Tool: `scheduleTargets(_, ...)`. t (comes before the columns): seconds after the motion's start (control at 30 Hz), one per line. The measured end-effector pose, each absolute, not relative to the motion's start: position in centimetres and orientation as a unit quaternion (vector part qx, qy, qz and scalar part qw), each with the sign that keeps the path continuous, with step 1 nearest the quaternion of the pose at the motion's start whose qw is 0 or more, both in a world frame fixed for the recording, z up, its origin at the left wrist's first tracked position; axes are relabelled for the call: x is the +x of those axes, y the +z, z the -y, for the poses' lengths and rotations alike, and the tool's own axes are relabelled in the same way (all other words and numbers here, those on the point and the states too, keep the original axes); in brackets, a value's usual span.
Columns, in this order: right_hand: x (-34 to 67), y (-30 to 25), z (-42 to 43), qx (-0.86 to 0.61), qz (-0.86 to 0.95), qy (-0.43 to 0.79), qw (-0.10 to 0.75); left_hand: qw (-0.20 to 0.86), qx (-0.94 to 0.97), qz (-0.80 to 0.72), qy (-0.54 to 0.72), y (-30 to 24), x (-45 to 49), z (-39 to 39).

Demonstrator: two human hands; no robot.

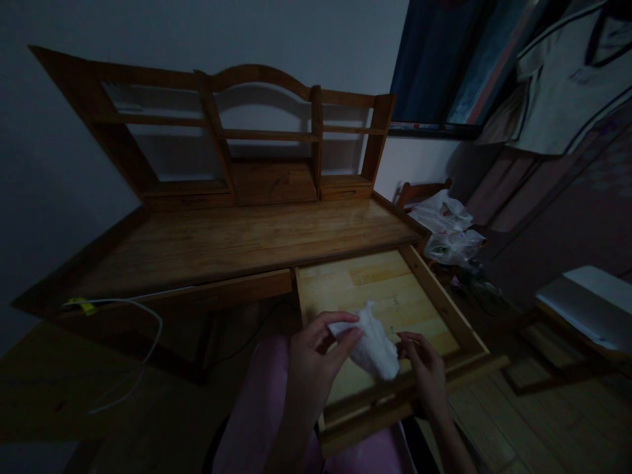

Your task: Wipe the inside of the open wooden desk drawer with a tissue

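Observation:
A crumpled white tissue (374,345) hangs above the pulled-out desk drawer (365,276). My left hand (323,349) pinches the tissue's upper left corner between thumb and fingers. On the other side my right hand (423,364) is close to the tissue's lower right edge, its fingers bent together; whether they grip the tissue or something small I cannot make out. Pale wood forms the drawer bottom, with a few small dark marks on it near the tissue.
Behind the drawer runs the wooden desktop (257,234) with a shelf unit (274,181) on it. A white cable (158,322) dangles at the left. Plastic bags (444,214) lie on a chair at the right, and a stool (582,309) stands farther right.

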State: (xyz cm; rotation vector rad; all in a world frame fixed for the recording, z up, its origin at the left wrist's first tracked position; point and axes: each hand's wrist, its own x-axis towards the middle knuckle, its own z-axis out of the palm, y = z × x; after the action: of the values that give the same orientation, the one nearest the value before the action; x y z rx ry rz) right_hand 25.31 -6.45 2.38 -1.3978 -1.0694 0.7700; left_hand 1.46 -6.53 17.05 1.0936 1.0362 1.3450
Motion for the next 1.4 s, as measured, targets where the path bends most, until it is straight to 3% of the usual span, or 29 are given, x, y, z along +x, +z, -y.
scheduleTargets(1.4,25.2,2.8,6.4,-0.604,0.437,0.324,0.582,0.531,0.473,-0.467,0.525,17.1,0.7,6.8)
